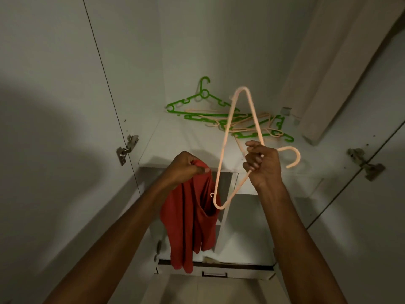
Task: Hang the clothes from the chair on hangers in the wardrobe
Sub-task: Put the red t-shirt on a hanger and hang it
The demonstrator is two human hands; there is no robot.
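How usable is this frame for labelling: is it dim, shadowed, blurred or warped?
Head view: dim overall, a large soft shadow on the left wardrobe door; wide-angle lens bends the door edges; slight softness on the peach hanger held by the right hand; red garment reads clearly.

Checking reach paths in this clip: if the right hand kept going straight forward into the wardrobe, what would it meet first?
Probably the pile of green and peach hangers on the shelf just beyond the right hand, though depth is hard to judge.
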